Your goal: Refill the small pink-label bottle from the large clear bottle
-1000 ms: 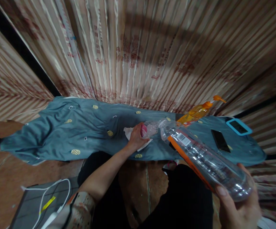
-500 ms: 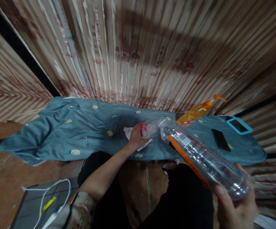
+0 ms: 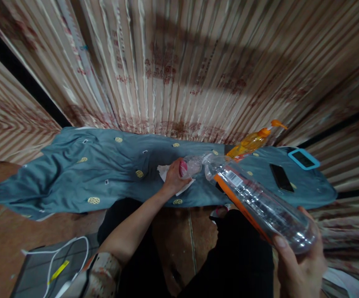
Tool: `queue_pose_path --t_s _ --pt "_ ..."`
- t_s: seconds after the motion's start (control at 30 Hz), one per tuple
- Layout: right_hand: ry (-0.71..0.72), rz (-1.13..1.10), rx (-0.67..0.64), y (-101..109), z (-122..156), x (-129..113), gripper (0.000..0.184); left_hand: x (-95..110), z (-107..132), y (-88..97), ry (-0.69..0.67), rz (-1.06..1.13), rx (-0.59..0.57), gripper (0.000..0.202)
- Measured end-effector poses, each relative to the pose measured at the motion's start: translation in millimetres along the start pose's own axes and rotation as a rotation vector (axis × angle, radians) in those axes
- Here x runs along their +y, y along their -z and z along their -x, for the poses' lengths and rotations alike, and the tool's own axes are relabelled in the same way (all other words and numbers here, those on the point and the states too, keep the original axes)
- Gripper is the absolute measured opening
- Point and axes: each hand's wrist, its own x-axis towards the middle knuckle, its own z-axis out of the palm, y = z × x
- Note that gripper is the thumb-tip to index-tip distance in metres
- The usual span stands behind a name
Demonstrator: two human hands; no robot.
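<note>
Starting at the left, there's a blue-green cloth [image 3: 52,169] draped along the bench, and the left hand [image 3: 173,178] reaches out over it, forearm angled up across the lap. Its fingers are curled around the small clear bottle [image 3: 195,166] by its pink end, I guess to steady it. White tissue [image 3: 163,171] sits beneath that hand — maybe to shield the cloth. The small bottle's neck is right by the big bottle's, though I can't tell if they touch. The orange pump bottle [image 3: 249,144] stands just behind. The big clear bottle [image 3: 262,203] slants down leftward, probably so its neck gets close. Past it lies a phone [image 3: 281,178]. The right hand [image 3: 302,258] cups the big bottle's base, thumb on the near side, fingers wrapped round — some of them hidden.
</note>
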Motion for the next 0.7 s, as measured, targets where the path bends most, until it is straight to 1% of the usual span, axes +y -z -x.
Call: queue_pose_path --t_s 0.1,0.2,0.33,0.47,0.7 --pt "-0.02 -0.035 0.041 -1.1 0.1 -5.1 0.108 -3.1 0.0 -0.8 -0.005 -0.013 0.001 0.092" --pt "-0.033 -0.05 0.044 -1.3 -0.2 -7.0 0.109 -6.6 -0.5 -1.6 -0.023 -0.02 0.006 0.091" --pt "-0.027 -0.047 0.038 1.2 -1.3 0.6 0.108 -8.9 -1.2 -1.8 -0.046 -0.017 0.03 0.091" --pt "-0.002 -0.035 0.031 2.6 -1.9 7.3 0.107 -7.4 -1.0 -1.6 -0.033 -0.02 0.025 0.091" --pt "-0.031 -0.035 0.047 2.8 -2.9 5.2 0.108 -9.0 -0.9 -3.9 -0.055 -0.028 0.038 0.092"
